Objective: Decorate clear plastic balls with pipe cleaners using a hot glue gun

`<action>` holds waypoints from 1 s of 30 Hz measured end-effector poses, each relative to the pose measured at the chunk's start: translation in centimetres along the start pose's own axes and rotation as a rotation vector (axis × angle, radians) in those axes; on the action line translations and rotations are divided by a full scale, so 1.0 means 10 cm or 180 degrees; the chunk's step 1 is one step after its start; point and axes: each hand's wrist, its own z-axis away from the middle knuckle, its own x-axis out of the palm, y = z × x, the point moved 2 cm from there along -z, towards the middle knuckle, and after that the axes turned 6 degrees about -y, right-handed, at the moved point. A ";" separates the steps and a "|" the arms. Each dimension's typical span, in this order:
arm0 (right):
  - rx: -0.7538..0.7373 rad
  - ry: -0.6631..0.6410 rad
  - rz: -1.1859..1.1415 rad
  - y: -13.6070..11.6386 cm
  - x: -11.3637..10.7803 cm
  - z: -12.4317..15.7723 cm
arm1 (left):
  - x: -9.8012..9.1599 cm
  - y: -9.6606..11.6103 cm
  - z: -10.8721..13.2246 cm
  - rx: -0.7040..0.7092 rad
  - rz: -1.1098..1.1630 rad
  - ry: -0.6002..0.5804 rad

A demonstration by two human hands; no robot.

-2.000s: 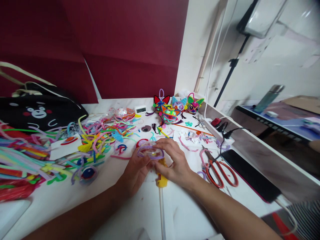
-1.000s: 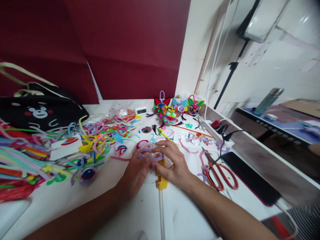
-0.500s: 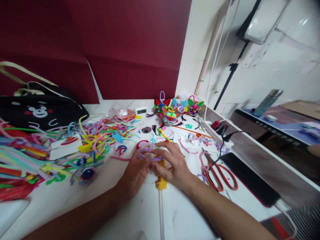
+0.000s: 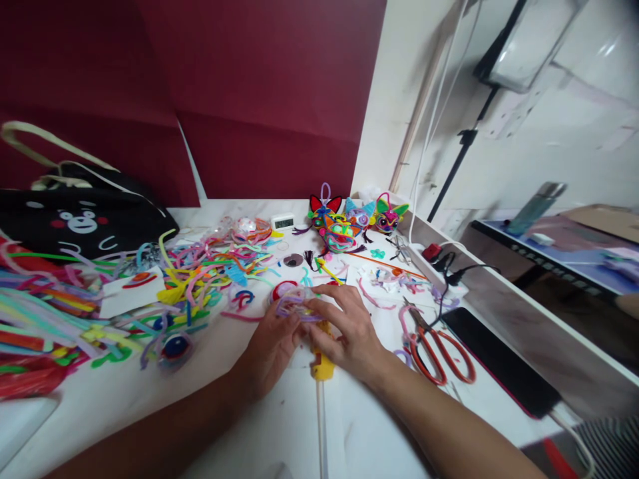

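Between my two hands is a clear plastic ball (image 4: 299,305) with lilac pipe cleaner looped over it. My left hand (image 4: 272,342) grips its left side, the thumb lying along the front. My right hand (image 4: 342,326) has its fingertips closed on the right side. The fingers cover much of the ball. Under my right hand lies a yellow hot glue gun (image 4: 323,364), a white glue stick running out of it toward me. Just behind the ball sits a red round piece (image 4: 284,290). To the right are orange-handled scissors (image 4: 432,346), blades slightly apart.
Loose pipe cleaners (image 4: 64,313) are heaped on the left in front of a black bag (image 4: 80,219). Several finished animal-face balls (image 4: 339,234) stand at the back beside a small digital clock (image 4: 283,221). A black phone (image 4: 499,359) and a power strip (image 4: 449,279) line the right edge.
Almost nothing differs. Both hands keep their hold on the ball, with only a slight shift of the fingers; the whole view has drifted a little.
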 end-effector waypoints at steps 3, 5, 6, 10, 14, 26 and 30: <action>-0.0015 -0.0035 0.0022 0.00 0.00 0.00 | -0.01 0.00 -0.01 -0.0039 0.0034 -0.0031; -0.0035 -0.0042 0.0033 -0.01 0.00 0.00 | -0.02 0.00 -0.01 -0.0120 0.0070 -0.0008; -0.0047 -0.0045 0.0037 -0.01 0.00 0.00 | -0.02 0.01 -0.01 -0.0166 0.0085 0.0017; -0.0071 -0.0100 0.0060 -0.02 0.00 0.00 | -0.02 0.01 -0.01 -0.0310 0.0088 0.0076; -0.0106 -0.0124 0.0066 -0.03 0.00 0.01 | 0.01 0.03 -0.01 -0.0328 0.0035 0.0073; -0.0195 -0.0155 0.0078 -0.06 0.01 0.01 | 0.04 0.07 -0.01 -0.0298 -0.0051 0.0064; -0.0260 -0.0095 0.0091 -0.07 0.01 0.01 | 0.05 0.08 0.00 -0.0321 -0.0064 0.0174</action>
